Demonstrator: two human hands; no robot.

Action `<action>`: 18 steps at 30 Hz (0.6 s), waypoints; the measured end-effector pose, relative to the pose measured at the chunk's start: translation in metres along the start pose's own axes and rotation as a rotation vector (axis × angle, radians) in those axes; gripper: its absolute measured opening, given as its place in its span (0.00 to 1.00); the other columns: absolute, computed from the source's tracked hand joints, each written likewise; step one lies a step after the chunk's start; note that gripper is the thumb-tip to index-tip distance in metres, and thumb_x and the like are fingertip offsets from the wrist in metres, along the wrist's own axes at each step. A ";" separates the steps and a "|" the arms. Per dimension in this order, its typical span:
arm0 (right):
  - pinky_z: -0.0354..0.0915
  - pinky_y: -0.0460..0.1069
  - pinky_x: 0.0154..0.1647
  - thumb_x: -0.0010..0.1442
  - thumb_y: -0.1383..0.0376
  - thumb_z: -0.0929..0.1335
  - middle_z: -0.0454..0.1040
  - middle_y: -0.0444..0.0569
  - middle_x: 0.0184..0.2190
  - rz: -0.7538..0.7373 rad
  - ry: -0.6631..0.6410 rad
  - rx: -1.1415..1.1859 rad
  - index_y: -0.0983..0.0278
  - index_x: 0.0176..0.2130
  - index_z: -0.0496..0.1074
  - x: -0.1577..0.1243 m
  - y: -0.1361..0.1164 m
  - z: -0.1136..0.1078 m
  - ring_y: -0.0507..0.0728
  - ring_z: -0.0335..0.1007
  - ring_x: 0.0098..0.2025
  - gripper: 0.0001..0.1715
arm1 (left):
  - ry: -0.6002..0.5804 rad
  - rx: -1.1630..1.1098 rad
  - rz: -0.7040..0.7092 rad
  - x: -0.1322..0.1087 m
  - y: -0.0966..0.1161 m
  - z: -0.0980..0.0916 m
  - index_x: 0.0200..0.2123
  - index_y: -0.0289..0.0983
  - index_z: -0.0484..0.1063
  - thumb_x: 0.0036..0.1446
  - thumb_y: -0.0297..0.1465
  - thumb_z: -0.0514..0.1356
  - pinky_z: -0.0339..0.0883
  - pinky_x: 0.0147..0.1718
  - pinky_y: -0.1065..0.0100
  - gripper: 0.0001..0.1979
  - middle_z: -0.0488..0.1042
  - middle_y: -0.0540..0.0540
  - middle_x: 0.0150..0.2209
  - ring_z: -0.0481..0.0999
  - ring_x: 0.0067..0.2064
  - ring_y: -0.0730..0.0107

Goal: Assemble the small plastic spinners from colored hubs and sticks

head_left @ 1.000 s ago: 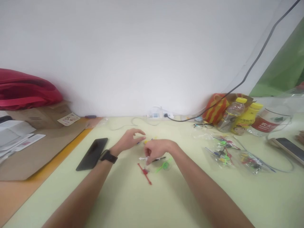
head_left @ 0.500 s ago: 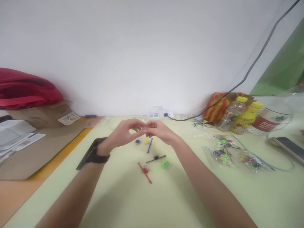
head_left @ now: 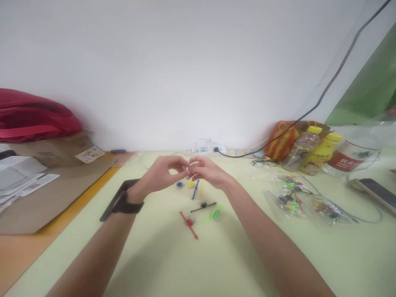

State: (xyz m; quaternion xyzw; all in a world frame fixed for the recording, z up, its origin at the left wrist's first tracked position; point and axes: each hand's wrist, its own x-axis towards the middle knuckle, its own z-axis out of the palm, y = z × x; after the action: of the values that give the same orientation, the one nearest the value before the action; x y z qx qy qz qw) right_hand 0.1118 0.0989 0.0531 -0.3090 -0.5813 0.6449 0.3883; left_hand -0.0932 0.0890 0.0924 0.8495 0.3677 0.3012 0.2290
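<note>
My left hand (head_left: 163, 175) and my right hand (head_left: 206, 171) are raised a little above the pale green table (head_left: 185, 264), fingertips meeting. Both pinch a small white stick-like toy piece (head_left: 188, 167) between them. Under the hands lie a blue stick (head_left: 194, 189), a small blue disc (head_left: 179, 184) and a yellow piece (head_left: 191, 185). Nearer to me lie a black stick with a hub (head_left: 203, 205), a green one (head_left: 213, 214) and a red one (head_left: 188, 223). A black watch (head_left: 125, 204) is on my left wrist.
A black phone (head_left: 119, 198) lies left of my left arm. Clear bags of coloured toy pieces (head_left: 293, 196) sit at the right, with glasses (head_left: 264, 163), bottles (head_left: 305, 152), a jar (head_left: 352, 159) and another phone (head_left: 375, 194). Cardboard (head_left: 55, 185) and a red bag (head_left: 34, 117) lie left.
My right hand picked the white piece up from the table and rose to meet my left hand; both now pinch it above the loose pieces.
</note>
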 end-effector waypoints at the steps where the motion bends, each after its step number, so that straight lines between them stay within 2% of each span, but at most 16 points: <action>1: 0.71 0.48 0.41 0.57 0.69 0.69 0.78 0.44 0.31 0.000 -0.008 -0.019 0.62 0.39 0.66 0.000 0.000 0.001 0.54 0.77 0.36 0.09 | -0.009 -0.019 -0.008 0.000 -0.001 0.001 0.41 0.37 0.78 0.60 0.40 0.64 0.77 0.42 0.64 0.13 0.82 0.45 0.38 0.82 0.39 0.62; 4: 0.69 0.47 0.36 0.59 0.68 0.67 0.75 0.43 0.28 0.014 -0.022 -0.155 0.61 0.36 0.64 0.000 0.000 0.006 0.53 0.74 0.32 0.05 | -0.081 -0.091 -0.037 -0.001 -0.004 0.002 0.39 0.37 0.77 0.59 0.38 0.64 0.78 0.42 0.63 0.11 0.82 0.44 0.38 0.83 0.40 0.60; 7: 0.65 0.45 0.31 0.62 0.65 0.63 0.72 0.42 0.28 0.068 0.062 -0.419 0.61 0.38 0.65 0.002 0.004 0.008 0.51 0.69 0.29 0.02 | -0.144 -0.098 -0.087 -0.002 -0.011 0.004 0.36 0.38 0.76 0.57 0.38 0.64 0.77 0.38 0.64 0.09 0.82 0.45 0.34 0.83 0.37 0.60; 10: 0.66 0.46 0.36 0.64 0.63 0.62 0.77 0.47 0.40 0.151 0.212 -0.674 0.61 0.45 0.67 0.006 0.013 0.001 0.54 0.73 0.39 0.10 | -0.186 -0.033 -0.115 -0.003 -0.022 0.007 0.30 0.39 0.75 0.54 0.40 0.67 0.74 0.35 0.65 0.10 0.81 0.47 0.30 0.81 0.33 0.63; 13: 0.67 0.50 0.45 0.62 0.65 0.65 0.75 0.57 0.52 0.252 0.299 -0.810 0.63 0.52 0.66 0.008 0.025 -0.013 0.60 0.72 0.51 0.18 | -0.274 0.045 -0.075 -0.005 -0.032 0.013 0.27 0.40 0.78 0.51 0.42 0.69 0.71 0.35 0.66 0.12 0.81 0.48 0.30 0.78 0.33 0.65; 16: 0.66 0.53 0.46 0.59 0.67 0.69 0.73 0.65 0.55 0.355 0.319 -0.920 0.67 0.57 0.64 0.008 0.034 -0.023 0.66 0.72 0.54 0.27 | -0.378 0.090 -0.077 -0.007 -0.041 0.020 0.30 0.43 0.82 0.48 0.40 0.70 0.67 0.32 0.67 0.08 0.82 0.49 0.32 0.76 0.34 0.65; 18: 0.67 0.53 0.44 0.59 0.66 0.70 0.74 0.67 0.54 0.393 0.315 -0.969 0.67 0.58 0.64 0.008 0.037 -0.026 0.68 0.73 0.53 0.28 | -0.430 0.088 -0.123 -0.009 -0.047 0.022 0.29 0.44 0.83 0.46 0.40 0.70 0.65 0.30 0.68 0.08 0.81 0.49 0.30 0.75 0.32 0.64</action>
State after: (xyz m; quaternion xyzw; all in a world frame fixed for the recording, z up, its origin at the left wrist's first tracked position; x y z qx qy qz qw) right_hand 0.1247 0.1182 0.0133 -0.6482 -0.6780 0.3095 0.1561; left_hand -0.1058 0.1077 0.0452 0.8792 0.3745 0.0824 0.2827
